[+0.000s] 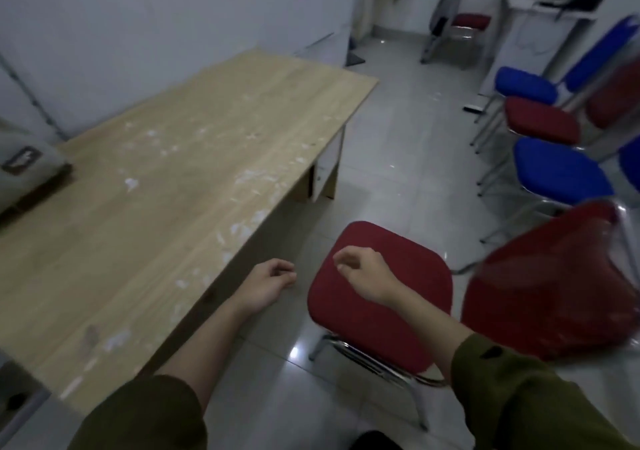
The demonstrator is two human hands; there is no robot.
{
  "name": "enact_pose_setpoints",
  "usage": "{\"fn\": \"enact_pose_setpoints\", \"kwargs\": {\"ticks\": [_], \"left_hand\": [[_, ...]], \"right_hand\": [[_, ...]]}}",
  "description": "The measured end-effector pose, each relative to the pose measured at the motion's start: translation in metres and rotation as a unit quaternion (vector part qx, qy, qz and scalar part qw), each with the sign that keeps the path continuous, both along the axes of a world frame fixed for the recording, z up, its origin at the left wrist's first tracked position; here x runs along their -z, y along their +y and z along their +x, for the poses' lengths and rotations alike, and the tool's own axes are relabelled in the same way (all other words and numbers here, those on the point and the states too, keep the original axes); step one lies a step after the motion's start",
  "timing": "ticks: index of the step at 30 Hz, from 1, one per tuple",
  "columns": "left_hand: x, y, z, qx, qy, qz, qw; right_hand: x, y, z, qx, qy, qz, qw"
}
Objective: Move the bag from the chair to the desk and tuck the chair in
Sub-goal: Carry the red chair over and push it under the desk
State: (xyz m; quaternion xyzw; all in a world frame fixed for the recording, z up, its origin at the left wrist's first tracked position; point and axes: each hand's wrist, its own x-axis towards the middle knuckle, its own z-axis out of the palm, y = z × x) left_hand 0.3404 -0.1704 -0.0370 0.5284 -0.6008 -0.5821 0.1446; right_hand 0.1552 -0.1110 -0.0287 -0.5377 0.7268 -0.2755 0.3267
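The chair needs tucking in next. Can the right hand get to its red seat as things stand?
Probably yes: the right hand hovers, empty, directly over the red seat, with nothing between them.

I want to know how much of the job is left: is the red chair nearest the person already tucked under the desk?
No, the red chair stands clear of the desk, its whole seat showing.

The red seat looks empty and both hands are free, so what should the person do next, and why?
Probably take hold of the red chair and push it toward the desk. Its seat is bare, a grey bag already sits on the desk's far left, and both the left hand and right hand hold nothing.
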Motion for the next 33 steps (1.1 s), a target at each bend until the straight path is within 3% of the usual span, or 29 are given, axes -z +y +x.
{"fn": "enact_pose_setpoints", "kwargs": {"ticks": [10,17,20,27,33], "left_hand": [[-0.012,0.075,-0.183,0.17,0.031,-0.004,0.985],[-0.037,0.15,-0.322,0.26,0.094,-0.019,0.961],[-0.05,0.171,-0.373,0.257,0.108,-0.043,0.959],[-0.051,0.194,-0.438,0.139,0.124,-0.107,0.977],[-0.041,0.19,-0.453,0.116,0.108,-0.062,0.985]], "right_hand": [[-0.029,0.12,-0.141,0.146,0.027,-0.051,0.988],[-0.074,0.198,-0.253,0.119,0.203,-0.101,0.967],[-0.081,0.221,-0.295,0.106,0.244,-0.104,0.958],[-0.067,0.243,-0.364,0.041,0.213,-0.067,0.974],[-0.059,0.208,-0.411,-0.034,0.224,-0.116,0.967]]}}
